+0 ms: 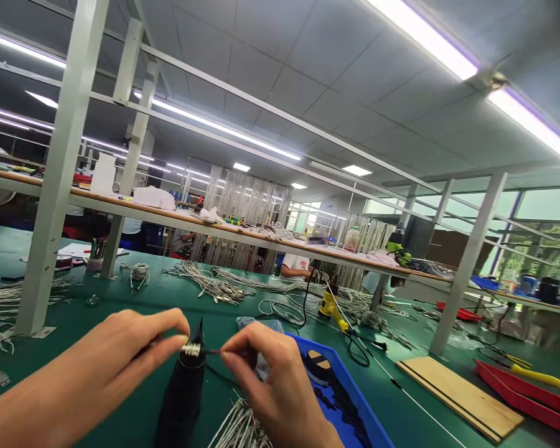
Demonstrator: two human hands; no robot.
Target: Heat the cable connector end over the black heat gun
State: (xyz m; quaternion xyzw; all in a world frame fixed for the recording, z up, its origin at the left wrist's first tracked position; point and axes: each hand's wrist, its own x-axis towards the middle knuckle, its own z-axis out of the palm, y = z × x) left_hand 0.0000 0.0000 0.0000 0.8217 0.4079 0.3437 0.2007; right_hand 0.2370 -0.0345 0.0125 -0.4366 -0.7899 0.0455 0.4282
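My left hand [112,361] is closed in a pinch on a small silver metal connector [191,350] at the end of a thin cable. My right hand [270,379] is pinched on the thin dark wire [214,352] that sticks out of that connector. Both hands hover just above the tip of a black heat tool [182,392] standing on the green table [135,298]. A bundle of grey cables [240,429] lies below my right hand. Beside it sits a blue tray [350,404] with black pieces.
Piles of white-grey cables [214,283] cover the table. A yellow heat gun [331,308], a wooden board [462,398] and red trays [518,392] lie to the right. White frame posts [51,186] carry a shelf [214,227]. A person in a white shirt [296,264] works behind it.
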